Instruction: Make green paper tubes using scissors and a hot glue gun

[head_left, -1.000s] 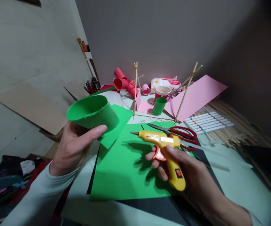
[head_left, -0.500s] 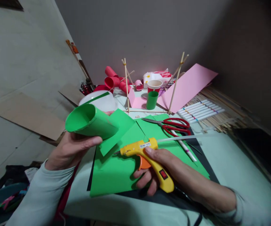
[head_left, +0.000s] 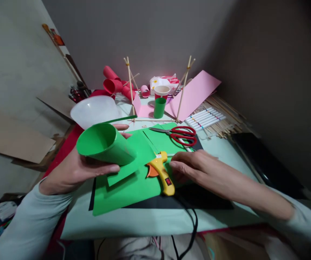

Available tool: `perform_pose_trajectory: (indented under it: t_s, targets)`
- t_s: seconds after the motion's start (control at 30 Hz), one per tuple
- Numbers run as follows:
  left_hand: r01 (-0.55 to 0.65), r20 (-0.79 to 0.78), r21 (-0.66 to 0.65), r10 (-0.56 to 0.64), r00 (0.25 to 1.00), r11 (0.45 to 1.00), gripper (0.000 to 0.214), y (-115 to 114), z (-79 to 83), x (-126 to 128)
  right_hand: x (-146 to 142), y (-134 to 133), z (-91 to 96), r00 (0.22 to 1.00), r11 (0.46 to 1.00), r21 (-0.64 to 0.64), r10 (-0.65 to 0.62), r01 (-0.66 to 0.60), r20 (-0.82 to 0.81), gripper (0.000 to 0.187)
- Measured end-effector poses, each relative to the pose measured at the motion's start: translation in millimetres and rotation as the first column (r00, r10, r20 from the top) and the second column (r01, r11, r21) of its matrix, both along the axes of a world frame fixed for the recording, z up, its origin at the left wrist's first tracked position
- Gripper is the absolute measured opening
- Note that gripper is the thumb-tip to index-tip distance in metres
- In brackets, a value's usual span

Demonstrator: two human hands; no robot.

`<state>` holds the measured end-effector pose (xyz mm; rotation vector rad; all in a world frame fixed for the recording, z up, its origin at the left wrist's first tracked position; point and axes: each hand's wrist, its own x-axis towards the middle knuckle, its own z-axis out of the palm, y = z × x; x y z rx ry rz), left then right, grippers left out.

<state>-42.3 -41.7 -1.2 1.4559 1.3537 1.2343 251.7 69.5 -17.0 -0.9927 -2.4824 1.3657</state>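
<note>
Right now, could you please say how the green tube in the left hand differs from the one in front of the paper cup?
The held tube is tilted in the left hand; the standing tube is upright. The held tube has a flat green sheet at its lower end; the standing tube shows none. The held tube looks brighter, the standing tube darker. Both are green.

The green tube (head_left: pixel 121 150) hid part of the left hand (head_left: pixel 70 168) behind it, and its attached flap (head_left: pixel 141 146) covered the glue gun's (head_left: pixel 162 173) nozzle. The right hand's (head_left: pixel 198 164) inner fingers were obscured, so any grip there was unclear. The gun's label (head_left: pixel 158 156) was too small to read; the right sleeve (head_left: pixel 307 213) blurred, and the left edge cut off the cardboard (head_left: pixel 14 133).
</note>
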Motion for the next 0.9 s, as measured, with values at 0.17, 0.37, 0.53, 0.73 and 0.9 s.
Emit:
perform_pose_trajectory:
  t_s: [0.17,0.37,0.53,0.73,0.9]
  targets:
    - [0.155,0.010,-0.025,-0.155,0.988,0.988,0.076,1.5,-1.6,2.1,0.0,-10.7,56.5,0.967,0.827,0.552,0.041,0.108,-0.251,0.026]
    - [0.380,0.042,-0.072,-0.378,0.925,0.922,0.049,7.8,-1.2,3.8,-52.8,-10.3,89.3,0.773,0.733,0.591,0.574,-0.338,-0.270,0.058]
    - [0.427,0.183,-0.104,-0.405,0.896,0.898,0.046,7.6,-7.8,1.0,-76.2,-5.6,83.7,0.768,0.697,0.589,0.612,-0.409,-0.189,0.047]
    - [0.451,0.391,-0.050,-0.398,0.830,0.891,0.070,3.6,-16.9,3.3,-68.1,-4.0,70.2,0.779,0.707,0.622,0.581,-0.337,-0.237,0.038]
    - [0.388,0.691,-0.068,-0.237,0.683,0.919,0.047,-0.3,-15.0,6.2,-62.8,-6.5,60.3,0.798,0.660,0.681,0.573,-0.316,-0.185,0.039]
